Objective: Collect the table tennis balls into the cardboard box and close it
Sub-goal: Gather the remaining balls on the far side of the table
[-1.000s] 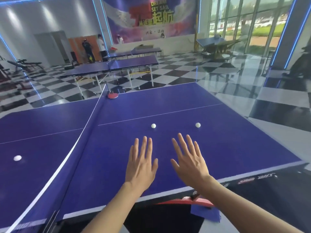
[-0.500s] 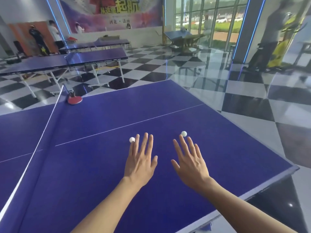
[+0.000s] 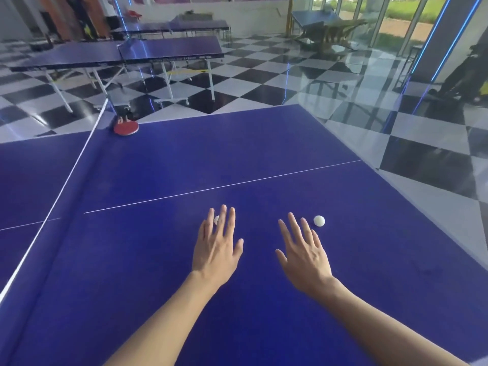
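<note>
Two white table tennis balls lie on the blue table (image 3: 264, 143). One ball (image 3: 319, 221) sits just right of my right hand's fingertips, apart from them. The other ball (image 3: 216, 220) peeks out between the fingers of my left hand, mostly hidden. My left hand (image 3: 217, 247) is flat, palm down, fingers spread above the table. My right hand (image 3: 303, 253) is likewise spread with nothing in it. No cardboard box is in view.
A red paddle (image 3: 126, 127) lies at the far end of the net (image 3: 52, 207), which runs along the left. The table's right edge drops to a black-and-white checkered floor (image 3: 422, 159). Other blue tables (image 3: 126, 52) stand behind, with people at the back left.
My view has shifted forward and to the right. Both hands have reached farther over the table; the left hand now covers one ball and the right hand's fingertips are beside the other.
</note>
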Demonstrator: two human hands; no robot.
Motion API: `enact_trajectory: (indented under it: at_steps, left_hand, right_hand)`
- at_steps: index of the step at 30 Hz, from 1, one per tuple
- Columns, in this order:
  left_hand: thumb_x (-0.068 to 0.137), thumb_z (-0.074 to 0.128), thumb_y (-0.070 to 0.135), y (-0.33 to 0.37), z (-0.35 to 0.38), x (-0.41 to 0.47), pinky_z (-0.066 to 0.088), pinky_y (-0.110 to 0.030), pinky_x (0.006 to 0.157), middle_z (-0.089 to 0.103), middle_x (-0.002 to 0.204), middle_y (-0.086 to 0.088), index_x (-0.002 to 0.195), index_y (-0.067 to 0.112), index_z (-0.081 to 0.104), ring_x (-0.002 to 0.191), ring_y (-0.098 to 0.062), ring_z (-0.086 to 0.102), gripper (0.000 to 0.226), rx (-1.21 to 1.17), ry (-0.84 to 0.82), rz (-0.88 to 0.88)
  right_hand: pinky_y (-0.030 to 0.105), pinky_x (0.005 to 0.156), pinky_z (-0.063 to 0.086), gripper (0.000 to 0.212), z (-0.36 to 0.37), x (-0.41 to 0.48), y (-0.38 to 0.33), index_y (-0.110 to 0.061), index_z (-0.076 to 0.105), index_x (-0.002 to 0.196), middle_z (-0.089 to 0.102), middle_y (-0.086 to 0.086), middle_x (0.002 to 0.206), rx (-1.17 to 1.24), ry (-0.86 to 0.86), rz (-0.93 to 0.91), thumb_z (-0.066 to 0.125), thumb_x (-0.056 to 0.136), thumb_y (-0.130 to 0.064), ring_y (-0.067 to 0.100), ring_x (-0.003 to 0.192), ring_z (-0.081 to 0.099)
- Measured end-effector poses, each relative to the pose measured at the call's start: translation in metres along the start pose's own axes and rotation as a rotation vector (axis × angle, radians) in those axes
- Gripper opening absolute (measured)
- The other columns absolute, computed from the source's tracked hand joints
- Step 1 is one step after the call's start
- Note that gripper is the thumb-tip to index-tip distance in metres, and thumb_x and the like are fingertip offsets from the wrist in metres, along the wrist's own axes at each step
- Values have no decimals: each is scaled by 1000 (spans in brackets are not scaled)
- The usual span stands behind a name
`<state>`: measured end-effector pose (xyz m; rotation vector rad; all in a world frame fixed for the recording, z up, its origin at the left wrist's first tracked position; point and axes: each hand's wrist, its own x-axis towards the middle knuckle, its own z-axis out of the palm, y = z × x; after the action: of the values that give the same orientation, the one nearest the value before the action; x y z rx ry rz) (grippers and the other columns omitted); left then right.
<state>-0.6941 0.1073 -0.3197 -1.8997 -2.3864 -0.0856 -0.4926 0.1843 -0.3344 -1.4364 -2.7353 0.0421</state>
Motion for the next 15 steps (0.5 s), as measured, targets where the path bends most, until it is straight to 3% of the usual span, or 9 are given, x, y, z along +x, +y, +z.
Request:
enact_trajectory:
  at_steps: [6, 11, 15]
  left_hand:
    - [104, 27, 47, -8, 47, 78, 29, -39, 116, 3, 165, -12, 157, 14, -5, 150, -34, 11, 69, 14, -98, -17]
    - [102, 48, 32, -20, 93, 128, 42, -36, 108, 11, 164, -14, 156, 17, 12, 145, -34, 28, 66, 71, -220, -46]
    - [94, 65, 16, -34, 121, 153, 49, -33, 101, 18, 161, -16, 156, 21, 18, 139, -32, 36, 78, 140, -341, -64]
  right_hand:
    - [46, 118, 17, 72, 30, 76, 20, -17, 1, 155, -9, 7, 163, 15, -67, 5, 37, 100, -45, 34, 148, 2]
    - [46, 118, 18, 71, 62, 121, 35, -17, 1, 155, -9, 7, 163, 29, -138, 13, 36, 101, -44, 35, 148, 3]
    - [46, 117, 19, 71, 83, 146, 43, -16, -1, 155, -9, 7, 163, 15, -184, 9, 35, 101, -45, 35, 148, 4]
